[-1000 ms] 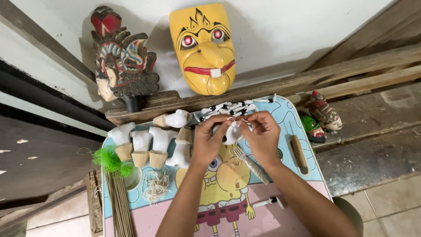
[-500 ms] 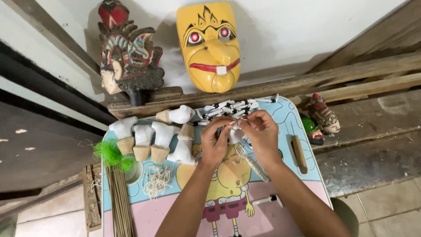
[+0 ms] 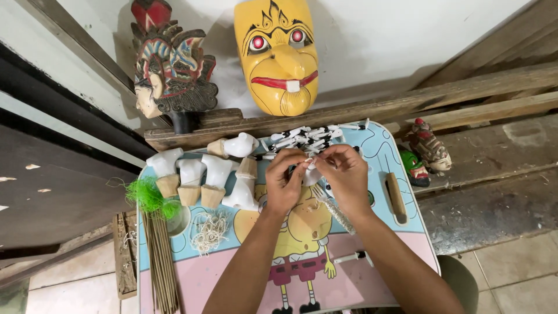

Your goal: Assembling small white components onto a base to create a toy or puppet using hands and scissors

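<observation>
- Your left hand (image 3: 285, 183) and right hand (image 3: 344, 174) met over the upper middle of the small cartoon-printed tabletop (image 3: 401, 250), fingertips pinched narrow around a small white carved piece (image 3: 310, 172) held between them, just above the surface
- Whether each hand gripped the piece or one merely steadied it could not be told, since the fingers covered most of it
- The step was best done with both wrists kept low and close, so that the piece stayed supported from two sides while the fingertips worked it
- Just beyond your fingers lay a heap of small white-and-black painted limb pieces (image 3: 308, 137); keeping the hands clear of it would have avoided scattering them
- To your left stood a row of white carved torso shapes on tan wooden bases (image 3: 195, 180), near a tuft of green fibre (image 3: 148, 195) and a bundle of thin brown sticks (image 3: 160, 261)
- A wooden-handled tool (image 3: 396, 196) lay to the right, near your right hand
- A yellow carved wooden mask (image 3: 279, 55) leaned on the wall behind
</observation>
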